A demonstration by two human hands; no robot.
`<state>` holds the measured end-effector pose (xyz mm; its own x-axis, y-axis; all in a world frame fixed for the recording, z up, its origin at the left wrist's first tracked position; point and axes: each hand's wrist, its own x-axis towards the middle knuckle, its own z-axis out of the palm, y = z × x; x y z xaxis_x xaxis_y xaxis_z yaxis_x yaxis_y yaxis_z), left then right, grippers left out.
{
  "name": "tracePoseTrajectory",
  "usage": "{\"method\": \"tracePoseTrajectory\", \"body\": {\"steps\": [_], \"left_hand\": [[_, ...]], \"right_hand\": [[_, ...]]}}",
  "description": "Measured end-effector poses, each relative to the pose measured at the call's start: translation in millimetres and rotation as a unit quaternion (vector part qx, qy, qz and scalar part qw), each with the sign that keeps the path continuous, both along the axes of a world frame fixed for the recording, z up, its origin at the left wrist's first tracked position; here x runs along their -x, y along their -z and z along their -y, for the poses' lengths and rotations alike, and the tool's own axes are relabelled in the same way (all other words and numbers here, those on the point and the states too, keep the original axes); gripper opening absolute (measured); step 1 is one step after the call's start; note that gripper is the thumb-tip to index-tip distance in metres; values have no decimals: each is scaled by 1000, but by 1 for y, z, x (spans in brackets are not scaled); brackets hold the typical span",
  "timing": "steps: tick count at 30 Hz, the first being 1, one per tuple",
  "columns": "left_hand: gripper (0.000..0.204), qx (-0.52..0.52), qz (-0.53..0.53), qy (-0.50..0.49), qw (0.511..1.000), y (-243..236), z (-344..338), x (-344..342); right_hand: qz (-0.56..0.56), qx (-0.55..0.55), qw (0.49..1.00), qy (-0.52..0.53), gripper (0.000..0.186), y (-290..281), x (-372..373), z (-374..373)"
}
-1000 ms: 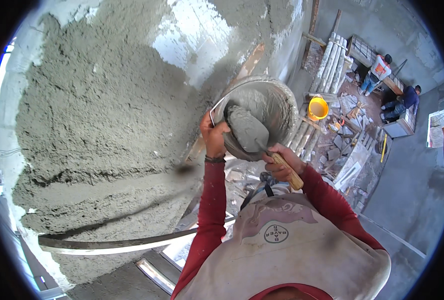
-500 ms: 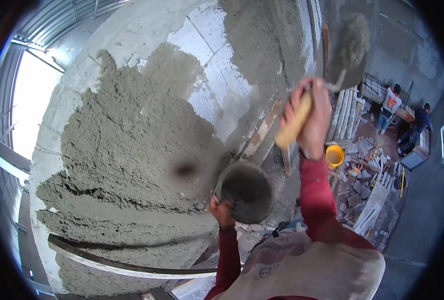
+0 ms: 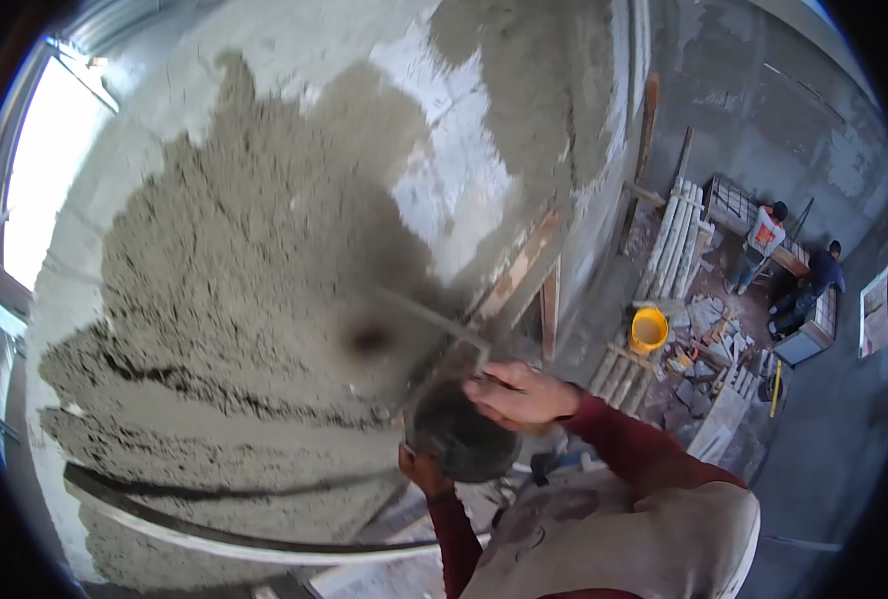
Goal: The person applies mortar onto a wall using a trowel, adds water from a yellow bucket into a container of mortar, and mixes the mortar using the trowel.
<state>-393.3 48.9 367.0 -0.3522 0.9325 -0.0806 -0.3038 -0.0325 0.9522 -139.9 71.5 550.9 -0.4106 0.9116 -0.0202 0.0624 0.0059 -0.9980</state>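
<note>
Right hand (image 3: 524, 396) clenched round trowel (image 3: 426, 313), blade edge-on before plastered wall (image 3: 224, 260). Left hand (image 3: 425, 469) grips grey bucket (image 3: 459, 439) just below. Wooden plank (image 3: 520, 264) slants close beyond; long batten (image 3: 214, 529) crosses lower wall; yellow bucket (image 3: 649, 330), poles (image 3: 676, 240), rubble (image 3: 706, 317) clutter floor.

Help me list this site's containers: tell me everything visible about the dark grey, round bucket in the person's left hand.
The dark grey, round bucket is blurred, so its material, contents and exact tilt cannot be told. It is held in front of the person's body, close to the rough, grey, mortar-coated wall. The bare left hand grips its left side. The bare right hand hides part of its upper right; contact there is unclear.
</note>
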Motion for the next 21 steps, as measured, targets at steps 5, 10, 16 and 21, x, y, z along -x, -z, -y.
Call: {"method": "tracePoseTrajectory", "body": {"steps": [5,10,16,21], "left_hand": [[31,-53,-248,89,963,-37,-14,-21],[47,-218,-350,273,869,-90,-37,-61],[43,-325,-263,386,822,-133,-74,-88],[44,-157,-119,368,909,-113,-96,-100]], "right_hand": [[263,140,953,-62,37,94,-42,28],[162,298,940,27,37,145,-8,34],[-290,513,806,-57,33,125,-15,52],[-561,496,651,-122,31,134,-41,51]]}}
